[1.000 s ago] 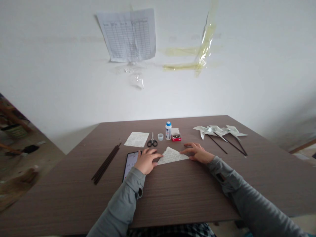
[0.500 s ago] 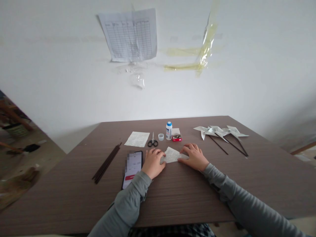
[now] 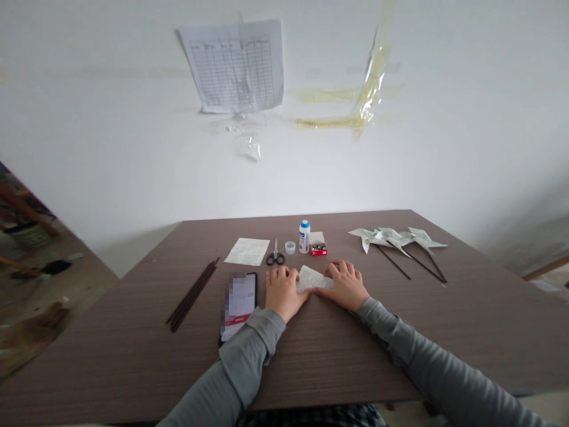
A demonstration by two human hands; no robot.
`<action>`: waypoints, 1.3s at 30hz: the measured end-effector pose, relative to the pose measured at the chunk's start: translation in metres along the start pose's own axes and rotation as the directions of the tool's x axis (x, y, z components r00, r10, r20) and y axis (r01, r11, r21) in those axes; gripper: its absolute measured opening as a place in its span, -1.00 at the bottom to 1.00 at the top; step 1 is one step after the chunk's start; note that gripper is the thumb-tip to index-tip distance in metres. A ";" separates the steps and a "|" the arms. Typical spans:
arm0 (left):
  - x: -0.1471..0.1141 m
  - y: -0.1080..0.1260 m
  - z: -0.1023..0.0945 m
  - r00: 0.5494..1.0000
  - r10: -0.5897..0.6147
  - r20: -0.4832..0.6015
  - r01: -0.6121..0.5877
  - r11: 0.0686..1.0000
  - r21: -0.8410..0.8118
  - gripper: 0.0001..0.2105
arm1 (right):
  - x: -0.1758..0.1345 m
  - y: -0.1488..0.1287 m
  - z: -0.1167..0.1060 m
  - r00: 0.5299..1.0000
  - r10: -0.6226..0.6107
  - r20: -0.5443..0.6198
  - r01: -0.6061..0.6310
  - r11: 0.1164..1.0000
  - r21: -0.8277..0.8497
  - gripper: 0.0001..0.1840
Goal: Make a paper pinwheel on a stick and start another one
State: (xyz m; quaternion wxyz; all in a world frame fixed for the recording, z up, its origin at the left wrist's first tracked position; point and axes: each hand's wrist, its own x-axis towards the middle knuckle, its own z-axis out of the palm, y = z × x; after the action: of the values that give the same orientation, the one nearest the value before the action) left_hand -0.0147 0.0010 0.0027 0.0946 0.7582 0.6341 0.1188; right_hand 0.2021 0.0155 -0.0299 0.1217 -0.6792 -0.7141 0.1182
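A printed sheet of paper [image 3: 312,279], folded into a triangle, lies on the table between my hands. My left hand [image 3: 284,292] grips its left corner with curled fingers, the thumb at the lower edge. On the other side, my right hand [image 3: 345,286] holds the right corner between thumb and fingers. The two thumbs nearly meet along the near edge. Both outer corners of the paper are hidden under my fingers. Just beyond are black-handled scissors [image 3: 275,255], a small clear cup [image 3: 290,247], a white glue bottle with a blue cap [image 3: 304,236] and a red box of pins [image 3: 319,249].
A phone [image 3: 239,305] lies left of my left hand. Farther left are several dark sticks [image 3: 193,295], with a flat paper square [image 3: 247,251] behind. Paper pinwheels [image 3: 386,236] on sticks lie at the right. The wall [image 3: 284,184] rises behind the table.
My thumbs have moved inward along the paper's near edge and closer together. My left hand has shifted right. The paper stays in place on the table.
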 end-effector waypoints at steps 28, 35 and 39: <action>-0.002 -0.015 -0.023 0.988 -0.004 0.155 0.003 1.000 0.004 -0.65 | 0.013 0.026 -0.024 0.990 -0.002 0.138 -0.014 0.993 0.118 -0.43; 0.000 -0.038 -0.018 0.985 0.056 0.160 -0.054 0.998 -0.018 -0.61 | 0.016 0.038 -0.033 0.982 -0.016 0.190 -0.007 0.993 0.121 -0.42; 0.000 -0.048 -0.015 0.988 0.102 0.115 -0.098 0.995 -0.035 -0.58 | 0.017 0.047 -0.036 0.979 -0.047 0.199 0.023 0.992 0.124 -0.43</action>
State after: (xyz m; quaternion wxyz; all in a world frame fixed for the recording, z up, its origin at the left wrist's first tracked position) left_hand -0.0637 0.0094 0.0026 0.1367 0.7932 0.5868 0.0881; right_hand 0.2580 0.0351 -0.0111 0.0919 -0.6424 -0.7261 0.2273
